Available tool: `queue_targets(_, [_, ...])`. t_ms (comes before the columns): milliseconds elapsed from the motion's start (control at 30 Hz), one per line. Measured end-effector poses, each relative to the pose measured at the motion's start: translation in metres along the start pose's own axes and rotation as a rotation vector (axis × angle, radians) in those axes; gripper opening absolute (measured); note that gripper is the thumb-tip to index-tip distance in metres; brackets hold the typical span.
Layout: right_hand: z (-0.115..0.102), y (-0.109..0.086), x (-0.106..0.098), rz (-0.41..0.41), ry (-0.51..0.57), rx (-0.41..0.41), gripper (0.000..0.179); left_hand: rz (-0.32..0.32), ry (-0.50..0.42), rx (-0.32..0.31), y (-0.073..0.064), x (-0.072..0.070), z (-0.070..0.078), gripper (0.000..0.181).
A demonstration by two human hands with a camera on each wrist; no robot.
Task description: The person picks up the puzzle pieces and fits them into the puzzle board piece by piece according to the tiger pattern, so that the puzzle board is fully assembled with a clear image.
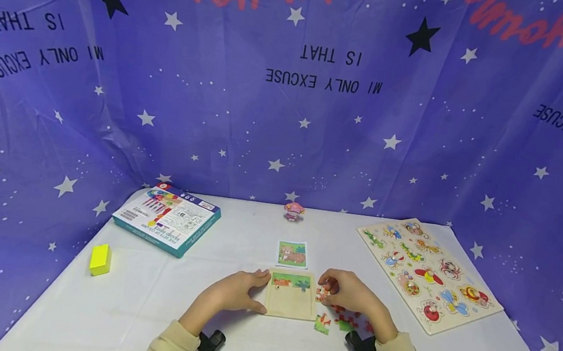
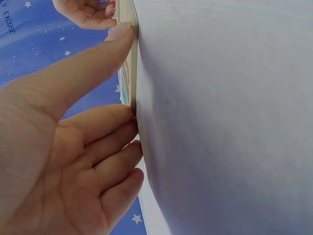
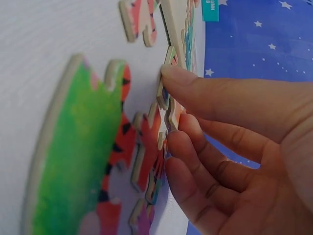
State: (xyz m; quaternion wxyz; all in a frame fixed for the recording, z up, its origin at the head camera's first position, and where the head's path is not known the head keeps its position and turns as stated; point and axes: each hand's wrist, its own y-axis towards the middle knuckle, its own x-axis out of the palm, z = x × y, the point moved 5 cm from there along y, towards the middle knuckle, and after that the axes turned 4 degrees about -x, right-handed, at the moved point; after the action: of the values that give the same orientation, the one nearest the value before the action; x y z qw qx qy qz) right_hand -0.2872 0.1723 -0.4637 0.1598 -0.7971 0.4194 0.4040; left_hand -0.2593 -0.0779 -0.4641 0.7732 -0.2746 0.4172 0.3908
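Note:
A shallow wooden puzzle tray (image 1: 290, 305) lies on the table, with a strip of joined puzzle pieces (image 1: 291, 281) along its far side. My left hand (image 1: 238, 292) touches the tray's left edge, thumb near the close corner and loosely extended fingers by the far one. At the tray's right, my right hand (image 1: 351, 292) pinches a small puzzle piece (image 3: 164, 98) between thumb and fingers; the fingers partly hide it. Loose pieces lie below that hand, including a green and red piece (image 3: 73, 161) and a piece by the tray's corner (image 1: 322, 324).
A picture card (image 1: 292, 254) lies just beyond the tray, with a pink figurine (image 1: 293, 211) farther back. To the left are a boxed toy set (image 1: 166, 219) and a yellow block (image 1: 100, 260). A wooden insect puzzle board (image 1: 427, 275) lies at right.

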Motion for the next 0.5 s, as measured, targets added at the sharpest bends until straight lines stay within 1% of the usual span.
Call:
queue_targets(133, [0.0015,0.0007,-0.0001,0.001,-0.016,0.002,0.025,-0.004,0.0,0.0,0.0007,0.0007,-0.001,0.079])
queue_targets(300, [0.0013,0.002,-0.0021,0.026,-0.055,-0.031,0.025,-0.003,0.007,-0.003,0.0005,0.0007,-0.0013,0.08])
queue_targets(500, [0.0004,0.0024,-0.0025,0.034,-0.031,-0.047,0.027,-0.003,0.002,-0.004,0.0001,0.0006,-0.0007,0.08])
